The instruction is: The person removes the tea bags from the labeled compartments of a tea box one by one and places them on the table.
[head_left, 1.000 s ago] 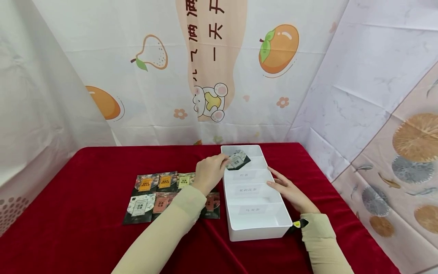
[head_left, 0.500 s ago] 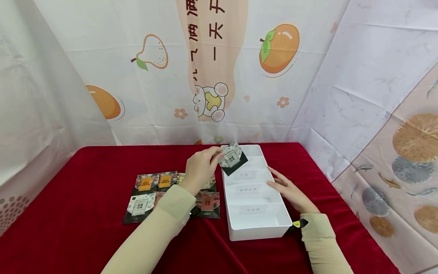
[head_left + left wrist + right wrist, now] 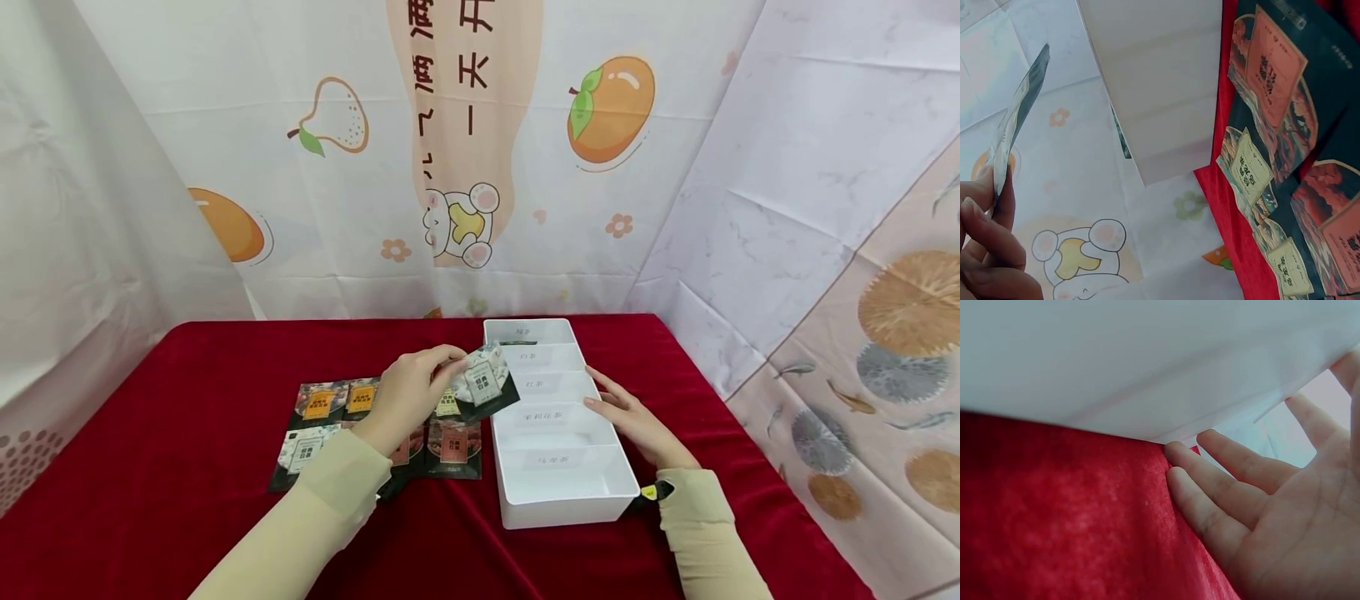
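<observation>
My left hand [image 3: 408, 387] pinches a dark sachet with a pale floral print and a whitish label [image 3: 483, 383] by its edge. That sachet is raised and tilted, overlapping the left rim of a white divided box [image 3: 570, 510] in the head view. In the left wrist view, thumb and fingers hold the sachet [image 3: 1019, 115] nearly edge-on. Against the box's right side rests my right hand [image 3: 637, 421], its fingers extended. The right wrist view shows its fingertips touching the box wall [image 3: 1166, 375]. A dark green sachet edge [image 3: 517, 342] shows in the farthest compartment.
Flat sachets lie in two rows left of the box: orange-labelled ones [image 3: 318, 404], a yellow-labelled one [image 3: 447, 404], red-labelled ones [image 3: 454, 447] and a white-labelled one [image 3: 303, 450]. Small lettered labels [image 3: 542, 417] mark the compartments. Red cloth [image 3: 187, 483] covers the table.
My left hand has drawn the white-labelled sachet leftward and nearer, from above the far compartments to the box's left edge. My right hand and the box have stayed in place.
</observation>
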`<state>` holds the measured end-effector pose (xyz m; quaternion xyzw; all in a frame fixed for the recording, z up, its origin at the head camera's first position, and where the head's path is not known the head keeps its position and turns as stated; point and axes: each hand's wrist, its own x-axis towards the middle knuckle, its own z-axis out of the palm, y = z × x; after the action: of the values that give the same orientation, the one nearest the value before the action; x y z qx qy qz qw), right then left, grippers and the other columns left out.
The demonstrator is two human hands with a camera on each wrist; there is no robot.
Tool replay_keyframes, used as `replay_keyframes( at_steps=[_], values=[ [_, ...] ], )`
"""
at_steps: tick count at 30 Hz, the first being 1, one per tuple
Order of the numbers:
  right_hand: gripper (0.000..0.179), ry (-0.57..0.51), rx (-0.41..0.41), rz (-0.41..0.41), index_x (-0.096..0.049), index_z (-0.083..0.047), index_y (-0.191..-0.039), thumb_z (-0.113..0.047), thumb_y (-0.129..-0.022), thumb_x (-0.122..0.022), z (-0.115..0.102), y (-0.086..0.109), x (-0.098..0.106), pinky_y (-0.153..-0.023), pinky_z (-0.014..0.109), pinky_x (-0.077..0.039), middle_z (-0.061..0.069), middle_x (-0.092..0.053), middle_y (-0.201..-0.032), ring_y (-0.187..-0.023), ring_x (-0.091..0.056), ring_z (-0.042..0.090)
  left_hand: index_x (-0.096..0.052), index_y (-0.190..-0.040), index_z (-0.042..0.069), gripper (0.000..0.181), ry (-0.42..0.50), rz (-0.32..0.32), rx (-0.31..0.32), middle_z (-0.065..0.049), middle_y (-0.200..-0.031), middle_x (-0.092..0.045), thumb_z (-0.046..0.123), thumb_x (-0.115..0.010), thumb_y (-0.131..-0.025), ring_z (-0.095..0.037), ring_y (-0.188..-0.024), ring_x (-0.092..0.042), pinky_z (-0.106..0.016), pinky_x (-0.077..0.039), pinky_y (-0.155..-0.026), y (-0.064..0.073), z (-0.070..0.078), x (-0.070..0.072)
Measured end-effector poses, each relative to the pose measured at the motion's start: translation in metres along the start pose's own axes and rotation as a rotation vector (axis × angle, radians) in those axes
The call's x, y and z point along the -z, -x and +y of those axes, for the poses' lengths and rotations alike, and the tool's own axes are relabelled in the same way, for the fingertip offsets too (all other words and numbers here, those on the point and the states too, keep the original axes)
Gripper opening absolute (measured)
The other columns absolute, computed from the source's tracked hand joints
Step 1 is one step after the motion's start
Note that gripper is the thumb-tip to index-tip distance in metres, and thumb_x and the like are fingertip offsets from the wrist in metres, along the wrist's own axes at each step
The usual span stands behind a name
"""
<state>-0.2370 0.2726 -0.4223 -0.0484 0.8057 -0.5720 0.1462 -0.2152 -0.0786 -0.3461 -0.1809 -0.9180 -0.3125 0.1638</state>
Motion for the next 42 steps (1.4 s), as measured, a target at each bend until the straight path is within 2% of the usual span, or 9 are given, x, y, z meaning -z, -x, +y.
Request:
replay_keyframes(
  at_steps=[9, 13, 14, 16, 22, 26, 29, 33, 42],
  values=[
    [0.071, -0.003, -0.005, -0.004, -0.022, -0.031, -0.159, -0.036, -0.099, -0.060, 0.000, 0.001, -0.001, -0.098, 0.039, -0.046, 0.024, -0.036, -0.152, -0.120, -0.057, 0.030, -0.075, -0.106, 0.027, 0.016, 0.078, -0.089, 0.026, 0.007, -0.082, -0.073, 0.032, -0.065, -0.095, -0.007, -0.054, -0.046, -0.024, -0.039, -0.053, 0.017, -0.004, 0.010],
    [0.071, -0.007, 0.005, -0.007, -0.021, -0.030, -0.159, -0.035, -0.099, -0.060, -0.001, 0.000, -0.002, -0.095, 0.038, -0.048, 0.024, -0.038, -0.151, -0.116, -0.059, 0.028, -0.075, -0.109, 0.026, 0.018, 0.055, -0.114, 0.032, 0.008, -0.071, -0.069, 0.032, -0.066, -0.095, -0.007, -0.048, -0.042, -0.026, -0.037, -0.048, 0.025, -0.009, 0.013],
    [0.071, -0.009, 0.008, -0.009, -0.021, -0.030, -0.159, -0.035, -0.099, -0.059, -0.001, 0.000, -0.002, -0.094, 0.038, -0.049, 0.025, -0.038, -0.151, -0.116, -0.059, 0.028, -0.075, -0.110, 0.025, 0.019, 0.045, -0.120, 0.034, 0.008, -0.067, -0.066, 0.032, -0.066, -0.095, -0.007, -0.048, -0.042, -0.028, -0.044, -0.054, 0.028, -0.011, 0.013],
    [0.071, -0.010, 0.015, -0.010, -0.020, -0.029, -0.159, -0.034, -0.099, -0.059, -0.001, 0.000, -0.002, -0.093, 0.038, -0.049, 0.025, -0.039, -0.150, -0.114, -0.060, 0.027, -0.075, -0.109, 0.026, 0.018, 0.042, -0.138, 0.050, 0.009, -0.066, -0.065, 0.032, -0.066, -0.095, -0.007, -0.049, -0.043, -0.031, -0.045, -0.054, 0.031, -0.013, 0.014],
    [0.071, -0.014, 0.022, -0.014, -0.020, -0.028, -0.159, -0.033, -0.100, -0.059, 0.000, -0.001, -0.001, -0.092, 0.037, -0.049, 0.026, -0.040, -0.149, -0.112, -0.061, 0.026, -0.075, -0.109, 0.028, 0.018, 0.074, -0.218, 0.093, 0.006, -0.104, -0.075, 0.033, -0.066, -0.094, -0.004, -0.071, -0.059, -0.029, -0.048, -0.062, 0.041, -0.020, 0.013],
    [0.071, -0.008, 0.016, 0.000, -0.020, -0.028, -0.159, -0.033, -0.099, -0.059, 0.001, 0.000, 0.001, -0.093, 0.036, -0.049, 0.025, -0.039, -0.150, -0.114, -0.060, 0.026, -0.074, -0.108, 0.030, 0.017, 0.103, -0.325, 0.112, 0.002, -0.073, -0.069, 0.034, -0.065, -0.095, -0.006, -0.056, -0.054, -0.026, -0.045, -0.058, 0.044, -0.021, 0.011],
    [0.071, -0.014, 0.015, 0.002, -0.020, -0.028, -0.159, -0.032, -0.099, -0.059, 0.002, 0.001, 0.001, -0.092, 0.035, -0.049, 0.025, -0.039, -0.149, -0.113, -0.061, 0.026, -0.074, -0.105, 0.031, 0.014, 0.118, -0.384, 0.101, 0.005, -0.068, -0.063, 0.035, -0.064, -0.095, -0.007, -0.054, -0.050, -0.027, -0.043, -0.056, 0.046, -0.023, 0.007],
    [0.071, -0.023, 0.011, -0.004, -0.020, -0.028, -0.159, -0.033, -0.100, -0.059, 0.003, 0.002, 0.002, -0.091, 0.036, -0.050, 0.026, -0.038, -0.150, -0.112, -0.062, 0.026, -0.074, -0.102, 0.031, 0.013, 0.136, -0.422, 0.088, 0.011, -0.097, -0.071, 0.035, -0.065, -0.095, -0.005, -0.079, -0.062, -0.028, -0.050, -0.069, 0.051, -0.026, 0.001],
    [0.071, -0.018, 0.021, -0.007, -0.020, -0.028, -0.159, -0.033, -0.100, -0.059, 0.001, 0.000, 0.000, -0.091, 0.034, -0.049, 0.026, -0.040, -0.149, -0.112, -0.061, 0.024, -0.073, -0.101, 0.030, 0.012, 0.044, -0.461, 0.103, 0.010, -0.092, -0.071, 0.035, -0.067, -0.093, -0.007, -0.077, -0.064, -0.030, -0.050, -0.065, 0.063, -0.029, -0.010]
  ],
)
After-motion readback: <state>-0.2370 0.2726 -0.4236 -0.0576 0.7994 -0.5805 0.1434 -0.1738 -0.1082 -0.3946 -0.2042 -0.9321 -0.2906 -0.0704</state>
